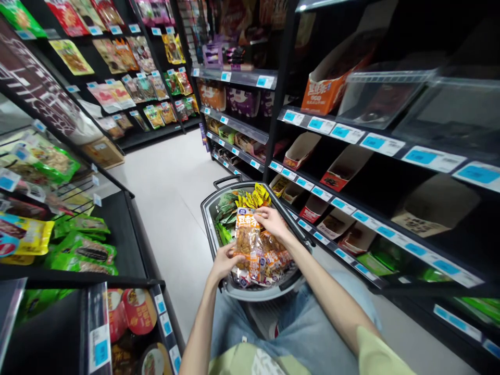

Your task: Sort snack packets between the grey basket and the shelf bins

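In the head view, an orange and clear snack packet (pixel 248 234) lies on top of the things inside the grey basket (pixel 205 208), held by both hands. Its long axis runs away from the person, the printed header being at the far end, almost upright in the view. The right hand (pixel 272 223) has its grip closed on the far right corner of this packet; the left hand (pixel 227 263) touches the near left edge, and whether its fingers pinch the packet cannot be told. The packet is flat and shiny, with a white and orange header, a clear window showing brown food, and a small dark blue mark. Similar orange packets (pixel 275 252) lie just beside it, of crinkled plastic film. Yellow packets (pixel 255 195) and green packets (pixel 226 208) fill the far part. The basket is of smooth hard plastic, with rounded corners and a dark handle (pixel 227 180).
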Available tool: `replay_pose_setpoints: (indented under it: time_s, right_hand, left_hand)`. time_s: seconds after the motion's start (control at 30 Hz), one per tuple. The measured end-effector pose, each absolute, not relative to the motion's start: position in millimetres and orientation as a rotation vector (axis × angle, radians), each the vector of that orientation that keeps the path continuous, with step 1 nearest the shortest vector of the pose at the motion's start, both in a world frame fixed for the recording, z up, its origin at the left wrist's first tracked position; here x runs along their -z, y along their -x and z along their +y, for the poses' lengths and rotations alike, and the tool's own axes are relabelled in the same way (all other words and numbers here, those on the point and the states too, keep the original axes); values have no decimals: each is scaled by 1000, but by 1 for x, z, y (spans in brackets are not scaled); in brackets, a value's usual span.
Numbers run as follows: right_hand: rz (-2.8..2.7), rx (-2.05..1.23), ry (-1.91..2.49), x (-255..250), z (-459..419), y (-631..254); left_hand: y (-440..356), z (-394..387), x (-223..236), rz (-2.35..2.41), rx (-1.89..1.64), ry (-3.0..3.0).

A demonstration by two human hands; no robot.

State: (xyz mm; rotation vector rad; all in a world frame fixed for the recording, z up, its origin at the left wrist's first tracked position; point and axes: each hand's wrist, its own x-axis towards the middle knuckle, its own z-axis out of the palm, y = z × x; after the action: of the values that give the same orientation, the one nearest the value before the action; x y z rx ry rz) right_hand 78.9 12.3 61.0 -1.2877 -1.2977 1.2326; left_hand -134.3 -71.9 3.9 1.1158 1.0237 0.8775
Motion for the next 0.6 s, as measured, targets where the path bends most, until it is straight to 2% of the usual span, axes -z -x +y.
replay_pose_setpoints:
  time_s: [0.6]
  right_hand:
    - [-1243, -1305, 1284, -69, 11, -80]
  left_hand:
    - [134, -73, -2, 1052, -898, -1114]
